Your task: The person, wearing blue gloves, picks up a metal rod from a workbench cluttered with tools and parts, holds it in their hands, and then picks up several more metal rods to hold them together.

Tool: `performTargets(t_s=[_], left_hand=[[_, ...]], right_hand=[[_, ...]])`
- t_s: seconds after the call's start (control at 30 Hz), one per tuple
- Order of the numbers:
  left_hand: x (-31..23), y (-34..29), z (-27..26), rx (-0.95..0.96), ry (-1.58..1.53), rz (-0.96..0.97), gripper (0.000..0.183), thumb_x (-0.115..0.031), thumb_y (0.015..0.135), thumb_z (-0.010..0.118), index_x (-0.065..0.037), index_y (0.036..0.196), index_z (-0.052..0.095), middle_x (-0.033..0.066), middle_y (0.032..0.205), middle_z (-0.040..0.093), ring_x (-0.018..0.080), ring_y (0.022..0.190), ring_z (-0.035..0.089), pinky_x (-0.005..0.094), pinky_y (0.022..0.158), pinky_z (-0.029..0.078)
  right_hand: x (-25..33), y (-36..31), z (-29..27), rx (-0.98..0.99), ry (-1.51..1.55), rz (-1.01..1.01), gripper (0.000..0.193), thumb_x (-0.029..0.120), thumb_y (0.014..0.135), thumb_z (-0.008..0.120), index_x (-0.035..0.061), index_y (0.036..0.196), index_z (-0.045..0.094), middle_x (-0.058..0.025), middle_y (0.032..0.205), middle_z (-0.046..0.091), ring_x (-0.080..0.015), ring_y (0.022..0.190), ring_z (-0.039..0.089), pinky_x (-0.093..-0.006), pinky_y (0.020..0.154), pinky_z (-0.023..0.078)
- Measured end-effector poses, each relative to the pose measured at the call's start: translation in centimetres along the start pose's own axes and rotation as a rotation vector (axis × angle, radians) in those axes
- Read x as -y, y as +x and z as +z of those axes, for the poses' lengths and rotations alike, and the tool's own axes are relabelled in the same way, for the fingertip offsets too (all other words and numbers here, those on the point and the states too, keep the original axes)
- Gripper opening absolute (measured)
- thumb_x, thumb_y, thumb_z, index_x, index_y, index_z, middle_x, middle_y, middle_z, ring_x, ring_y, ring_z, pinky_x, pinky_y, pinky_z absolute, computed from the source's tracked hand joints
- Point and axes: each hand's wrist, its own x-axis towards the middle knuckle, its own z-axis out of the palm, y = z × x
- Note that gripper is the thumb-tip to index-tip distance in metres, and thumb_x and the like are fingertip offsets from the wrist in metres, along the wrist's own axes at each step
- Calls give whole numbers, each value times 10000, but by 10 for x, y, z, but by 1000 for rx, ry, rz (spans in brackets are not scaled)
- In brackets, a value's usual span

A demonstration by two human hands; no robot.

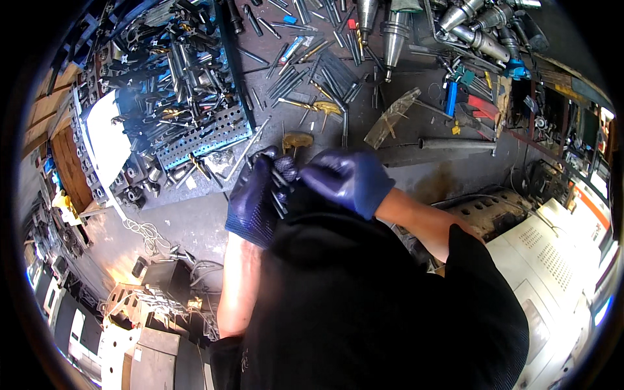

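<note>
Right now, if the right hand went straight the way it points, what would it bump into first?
The right hand would probably first meet the left hand and the slim metal tool bits it holds, though depth there is unclear.

Bench (429,129) lies open between plastic sleeve (385,130) and grey bar (457,143); 1 heaped tray (207,141) blocks left, loose cutters (286,81) ahead.

Slender dark metal rods (281,203) are partly hidden by the purple-gloved left hand (254,195); their exact number cannot be told. The fingertips of the purple-gloved right hand (343,181) are obscured. Heaped dark metal cutters (185,71) conceal most of the blue perforated metal tray (205,144). The upper edge truncates a silver conical tool holder (367,15).
</note>
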Motion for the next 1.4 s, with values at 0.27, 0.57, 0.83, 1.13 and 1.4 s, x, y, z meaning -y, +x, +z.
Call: performTargets(t_s=[0.27,0.57,0.83,1.13,1.4], left_hand=[[-12,-5,-14,106,-28,3,362,-381,1019,529,-113,1259,573,36,949,655,219,893,653,287,603,512],[-10,-4,-14,227,-227,-46,338,-392,1014,530,-159,1253,579,31,988,645,262,992,628,409,774,540],[-2,4,-12,195,-254,-100,327,-380,1008,546,-160,1247,578,14,936,634,218,944,625,450,929,512],[-4,9,-11,137,-174,-46,372,-404,1008,541,-114,1241,565,5,829,558,172,753,559,366,722,508],[-6,4,-16,159,-202,-57,366,-387,1016,528,-106,1248,572,14,849,579,177,767,577,376,741,515]], right_hand=[[-37,51,-43,-296,-820,89,347,439,845,665,118,967,719,-167,775,698,-372,754,686,-471,705,547],[-33,47,-58,-192,-732,240,370,464,816,653,128,954,721,-162,848,704,-399,826,676,-471,751,545],[-77,14,-104,-392,-914,533,381,485,841,653,160,1021,736,-177,912,714,-387,873,683,-486,778,545],[-41,34,-39,-39,-832,514,479,547,793,697,128,1020,742,-176,921,721,-378,898,690,-452,810,544],[-58,39,-50,-30,-326,479,384,409,844,695,46,960,733,-149,806,706,-258,739,695,-379,683,554]])
